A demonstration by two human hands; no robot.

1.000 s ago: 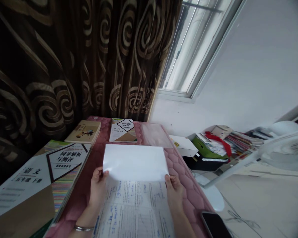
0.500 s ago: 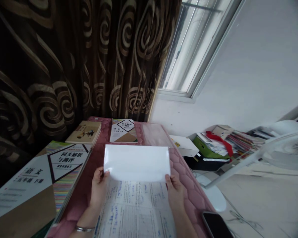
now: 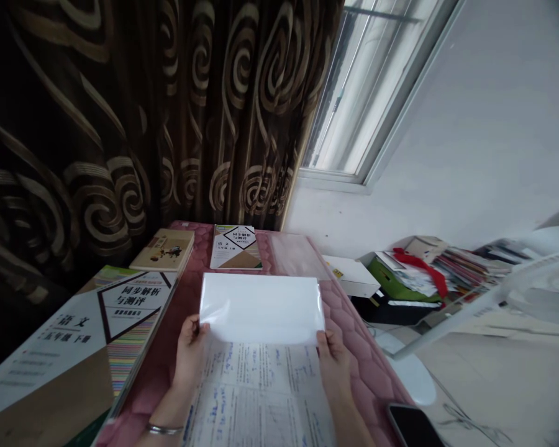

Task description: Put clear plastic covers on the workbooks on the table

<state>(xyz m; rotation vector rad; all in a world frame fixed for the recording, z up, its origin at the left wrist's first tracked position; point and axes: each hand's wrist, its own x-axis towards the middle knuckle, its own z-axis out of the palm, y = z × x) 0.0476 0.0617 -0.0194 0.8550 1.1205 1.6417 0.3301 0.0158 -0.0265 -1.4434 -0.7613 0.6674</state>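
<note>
A clear, glossy plastic book cover [image 3: 261, 310] with a white panel behind it is held up in front of me. Below that panel, printed pages with blue handwriting [image 3: 261, 391] run toward me; how they join it I cannot tell. My left hand [image 3: 192, 347] pinches the left edge where panel and pages meet, thumb on top. At the same height on the right edge, my right hand [image 3: 333, 355] grips in the same way. A metal bangle [image 3: 164, 429] circles my left wrist. The fingers under the edges are partly hidden.
A pink quilted surface [image 3: 368, 366] lies below. Workbooks [image 3: 65, 366] are on the left, a tan book [image 3: 164, 248] and a smaller workbook [image 3: 236, 247] behind. A clear plastic sheet [image 3: 297, 256] lies at the back. A phone [image 3: 414, 425] is at the right edge, near a white fan [image 3: 475, 310].
The whole view has shifted slightly, so everything appears a little farther right. Both hands keep the same grip on the plastic cover.
</note>
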